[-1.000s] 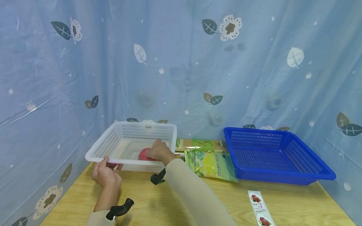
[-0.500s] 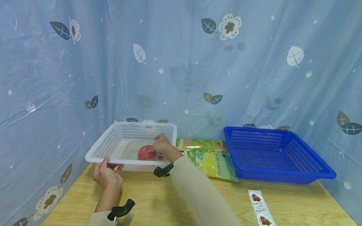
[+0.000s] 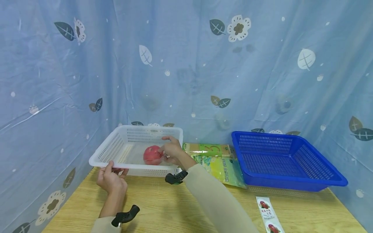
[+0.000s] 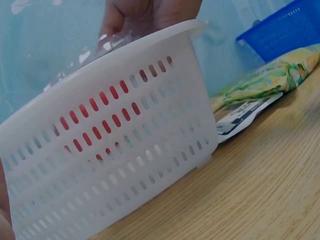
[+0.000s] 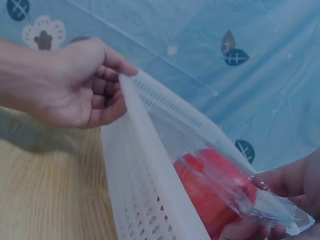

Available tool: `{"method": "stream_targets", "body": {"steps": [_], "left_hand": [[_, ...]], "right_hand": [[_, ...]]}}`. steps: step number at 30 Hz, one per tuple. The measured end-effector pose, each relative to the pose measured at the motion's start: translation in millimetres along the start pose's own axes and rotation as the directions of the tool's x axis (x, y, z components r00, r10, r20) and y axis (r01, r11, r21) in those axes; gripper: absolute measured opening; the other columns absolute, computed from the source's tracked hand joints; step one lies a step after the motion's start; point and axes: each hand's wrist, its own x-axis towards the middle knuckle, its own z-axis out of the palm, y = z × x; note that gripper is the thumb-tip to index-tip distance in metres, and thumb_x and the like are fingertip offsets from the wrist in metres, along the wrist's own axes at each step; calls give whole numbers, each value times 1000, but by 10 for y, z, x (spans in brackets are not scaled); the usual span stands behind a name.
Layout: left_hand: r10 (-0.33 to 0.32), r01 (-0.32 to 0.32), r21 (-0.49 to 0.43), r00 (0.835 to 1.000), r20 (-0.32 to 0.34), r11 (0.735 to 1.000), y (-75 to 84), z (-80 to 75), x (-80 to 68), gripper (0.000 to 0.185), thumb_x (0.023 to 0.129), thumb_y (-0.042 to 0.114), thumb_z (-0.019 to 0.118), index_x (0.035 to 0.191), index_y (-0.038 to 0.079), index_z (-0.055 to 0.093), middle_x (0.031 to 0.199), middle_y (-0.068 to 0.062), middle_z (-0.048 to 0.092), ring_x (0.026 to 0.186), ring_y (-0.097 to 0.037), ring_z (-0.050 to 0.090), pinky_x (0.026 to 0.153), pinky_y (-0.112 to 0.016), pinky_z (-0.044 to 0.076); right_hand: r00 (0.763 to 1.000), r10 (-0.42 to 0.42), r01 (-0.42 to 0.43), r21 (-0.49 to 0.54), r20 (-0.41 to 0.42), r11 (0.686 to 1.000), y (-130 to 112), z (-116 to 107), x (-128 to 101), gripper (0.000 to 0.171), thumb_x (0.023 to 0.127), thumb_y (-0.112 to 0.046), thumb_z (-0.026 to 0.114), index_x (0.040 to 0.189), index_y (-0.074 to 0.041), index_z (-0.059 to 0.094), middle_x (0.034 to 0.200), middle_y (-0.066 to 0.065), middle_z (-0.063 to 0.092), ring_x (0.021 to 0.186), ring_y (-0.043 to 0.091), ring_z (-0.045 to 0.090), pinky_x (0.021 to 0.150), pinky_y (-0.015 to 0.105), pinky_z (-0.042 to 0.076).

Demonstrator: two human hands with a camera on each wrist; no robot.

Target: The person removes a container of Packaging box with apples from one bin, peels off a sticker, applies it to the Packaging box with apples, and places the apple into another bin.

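Note:
My left hand grips the near rim of a white perforated basket, thumb over the edge and fingers underneath. Inside, near the front right, lies a round red fruit in a clear plastic bag. My right hand reaches over the right part of the basket and pinches the gathered bag beside the fruit. From the left wrist, red shows through the slots of the basket wall. The right wrist view cuts off most of the right hand, and its fingertips are partly behind the bag.
Right of the white basket lie a flat green-and-tan pack and a yellow-green printed bag. A blue perforated basket stands farther right. A fruit-printed sticker strip lies at the table's front right. A blue curtain encloses the table.
The right hand has shifted slightly right and turned, uncovering more of the red fruit, which has rolled slightly right. The left hand has kept its hold on the rim.

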Motion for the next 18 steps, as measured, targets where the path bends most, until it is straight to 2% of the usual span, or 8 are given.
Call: {"method": "stream_targets", "body": {"steps": [2,5,11,13,18], "left_hand": [[1,-1,-6,1000,2,1000,-3,4,-3,14,100,12,63,91,2,60,67,-5,64,51,-12,59,49,-32,58],[0,0,-11,1000,0,1000,-8,8,-6,15,100,11,62,89,2,59,65,-6,63,51,-13,59,48,-33,58],[-7,7,-10,1000,14,1000,-22,9,-10,16,99,13,64,91,1,58,68,-6,63,52,-14,59,49,-33,58],[-10,10,-15,1000,19,1000,-12,5,-6,15,99,14,65,94,1,59,70,-7,63,53,-14,59,49,-33,59],[-17,17,-15,1000,14,1000,5,-12,6,15,100,14,64,93,2,59,71,-7,63,54,-14,59,49,-33,59]], "right_hand": [[1000,-15,15,19,-13,1000,-12,-15,-25,59,85,11,64,139,-12,52,109,14,55,61,14,39,51,26,36],[998,-33,35,35,-44,999,-38,-52,-71,55,85,10,65,134,-15,55,110,15,53,62,15,39,50,26,37],[995,-77,80,46,-67,996,-157,-200,-222,57,85,8,66,135,-18,56,119,18,53,61,15,41,51,25,37],[994,-88,92,64,-60,994,-209,-244,-277,59,85,8,66,136,-19,55,118,17,54,59,14,40,51,25,37],[994,-101,105,116,-36,988,-315,-318,-414,59,87,7,65,138,-20,54,98,14,54,61,18,37,52,28,35]]}}
